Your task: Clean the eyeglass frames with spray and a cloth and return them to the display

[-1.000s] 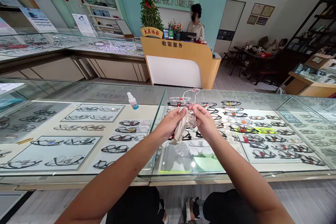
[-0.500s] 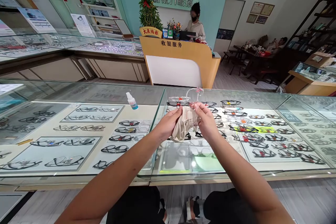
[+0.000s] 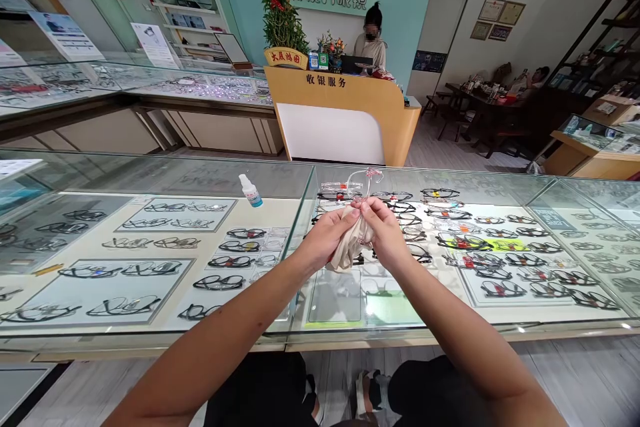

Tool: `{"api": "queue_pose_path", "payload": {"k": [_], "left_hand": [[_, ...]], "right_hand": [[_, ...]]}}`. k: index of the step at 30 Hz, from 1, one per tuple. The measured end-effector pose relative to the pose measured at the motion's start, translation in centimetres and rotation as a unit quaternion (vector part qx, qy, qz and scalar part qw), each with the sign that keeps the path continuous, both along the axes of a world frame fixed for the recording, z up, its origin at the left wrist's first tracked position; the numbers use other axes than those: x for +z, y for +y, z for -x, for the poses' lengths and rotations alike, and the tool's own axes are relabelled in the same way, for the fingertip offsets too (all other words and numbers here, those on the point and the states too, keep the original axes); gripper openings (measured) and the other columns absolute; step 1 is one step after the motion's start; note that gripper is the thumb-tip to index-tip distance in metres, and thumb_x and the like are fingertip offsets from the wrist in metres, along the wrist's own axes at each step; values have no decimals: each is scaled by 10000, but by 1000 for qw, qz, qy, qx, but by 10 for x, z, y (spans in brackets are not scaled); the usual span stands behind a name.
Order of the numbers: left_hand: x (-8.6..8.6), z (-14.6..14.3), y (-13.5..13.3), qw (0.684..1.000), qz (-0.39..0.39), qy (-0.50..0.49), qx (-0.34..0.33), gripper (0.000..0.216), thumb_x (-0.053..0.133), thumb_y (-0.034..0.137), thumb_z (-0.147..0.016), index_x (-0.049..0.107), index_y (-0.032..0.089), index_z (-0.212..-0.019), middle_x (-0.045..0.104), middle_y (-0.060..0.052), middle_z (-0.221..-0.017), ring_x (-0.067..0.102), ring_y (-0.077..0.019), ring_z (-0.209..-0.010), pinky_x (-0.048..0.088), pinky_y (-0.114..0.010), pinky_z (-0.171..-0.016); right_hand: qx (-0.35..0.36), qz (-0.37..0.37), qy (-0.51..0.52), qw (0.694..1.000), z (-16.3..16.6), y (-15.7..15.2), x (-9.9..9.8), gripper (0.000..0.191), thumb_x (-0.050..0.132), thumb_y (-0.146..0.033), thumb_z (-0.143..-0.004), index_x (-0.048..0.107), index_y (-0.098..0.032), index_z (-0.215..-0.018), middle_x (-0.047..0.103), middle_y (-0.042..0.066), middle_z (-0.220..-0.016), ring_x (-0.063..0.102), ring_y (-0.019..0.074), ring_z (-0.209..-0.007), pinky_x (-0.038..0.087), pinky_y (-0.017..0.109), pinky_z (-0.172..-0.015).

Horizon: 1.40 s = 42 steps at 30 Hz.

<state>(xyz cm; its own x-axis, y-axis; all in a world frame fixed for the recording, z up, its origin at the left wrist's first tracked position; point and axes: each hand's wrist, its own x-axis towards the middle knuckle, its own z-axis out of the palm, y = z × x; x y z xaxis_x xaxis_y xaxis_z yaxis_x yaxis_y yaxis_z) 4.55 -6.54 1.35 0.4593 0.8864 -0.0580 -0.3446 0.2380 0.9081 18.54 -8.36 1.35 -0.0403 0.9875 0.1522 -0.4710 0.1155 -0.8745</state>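
Note:
Above the glass counter, my left hand (image 3: 326, 236) is closed on a bunched beige cloth (image 3: 349, 255). My right hand (image 3: 386, 232) grips a pair of eyeglasses (image 3: 369, 184), with the thumb and fingers pinched close to the left fingertips. The glasses' thin, light temples, with pinkish tips, stick up beyond my fingers. Cloth and fingers hide most of the frame and lenses. On the counter's glass top, to the left of my hands, stands a small white spray bottle (image 3: 251, 191) with blue in its base.
Under the glass of the display counter (image 3: 240, 340) lie rows of eyeglasses (image 3: 503, 289), some on grey trays. Beyond it are a wooden cashier desk (image 3: 345, 90) with a masked person (image 3: 371, 47) behind it. Another person sits at a dark table at the far right.
My right hand has moved left, bringing the fingertips of both hands together. The glasses have shifted slightly left, and the cloth is bunched more tightly around them.

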Motion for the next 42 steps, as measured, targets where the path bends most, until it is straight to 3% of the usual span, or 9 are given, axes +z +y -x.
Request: {"api": "queue_pose_path", "payload": {"k": [3, 9, 15, 26, 33, 39, 42], "left_hand": [[0, 0, 0, 1000, -4, -1, 3, 513, 894, 556, -763, 705, 135, -989, 723, -37, -794, 659, -138, -661, 536, -256, -657], [0, 4, -2, 999, -24, 31, -8, 583, 942, 488, -708, 717, 146, -1123, 758, -52, -900, 675, -161, -716, 527, -271, -689], [5, 7, -3, 997, -48, 52, -39, 591, 950, 427, -711, 693, 174, -1179, 754, -41, -948, 674, -170, -802, 503, -269, -761], [7, 3, -11, 998, -29, 43, -27, 658, 825, 604, -830, 637, 214, -1325, 759, -48, -1082, 656, -137, -777, 491, -246, -720], [8, 1, -11, 998, -36, 31, -34, 646, 921, 459, -765, 627, 185, -1270, 743, -10, -891, 664, -146, -744, 505, -273, -785], [4, -2, -10, 998, -54, 32, -16, 703, 949, 411, -714, 611, 184, -1287, 752, -16, -894, 685, -160, -773, 512, -268, -772], [7, -4, -12, 997, -56, 44, 9, 682, 939, 426, -720, 614, 184, -1268, 724, 15, -822, 662, -138, -704, 513, -251, -723]], "right_hand": [[-5, -4, -6, 1000, 0, 1, -2, 322, 845, -539, -828, 685, -263, -863, 722, 4, -1003, 640, 178, -905, 507, 272, -771], [-8, 41, 14, 999, -3, 2, 5, 354, 878, -547, -770, 723, -246, -872, 730, 7, -999, 574, 147, -718, 428, 256, -592], [-6, 61, 54, 997, -5, 4, 8, 322, 903, -489, -746, 736, -233, -849, 723, 6, -942, 602, 153, -751, 475, 267, -663], [-41, 50, 37, 997, -12, 7, 11, 350, 861, -550, -780, 702, -253, -876, 718, 2, -905, 596, 161, -735, 468, 273, -638], [-19, 50, 45, 998, -5, -1, 13, 387, 893, -563, -755, 701, -252, -883, 695, -11, -897, 577, 123, -687, 456, 238, -565], [-19, 43, 24, 999, 1, -5, 13, 420, 874, -590, -768, 670, -235, -861, 661, -35, -848, 257, 48, -481, 225, 233, -407], [-18, 36, 27, 999, 2, -6, 12, 425, 878, -578, -770, 644, -235, -859, 666, -30, -912, 326, 55, -513, 254, 230, -430]]}}
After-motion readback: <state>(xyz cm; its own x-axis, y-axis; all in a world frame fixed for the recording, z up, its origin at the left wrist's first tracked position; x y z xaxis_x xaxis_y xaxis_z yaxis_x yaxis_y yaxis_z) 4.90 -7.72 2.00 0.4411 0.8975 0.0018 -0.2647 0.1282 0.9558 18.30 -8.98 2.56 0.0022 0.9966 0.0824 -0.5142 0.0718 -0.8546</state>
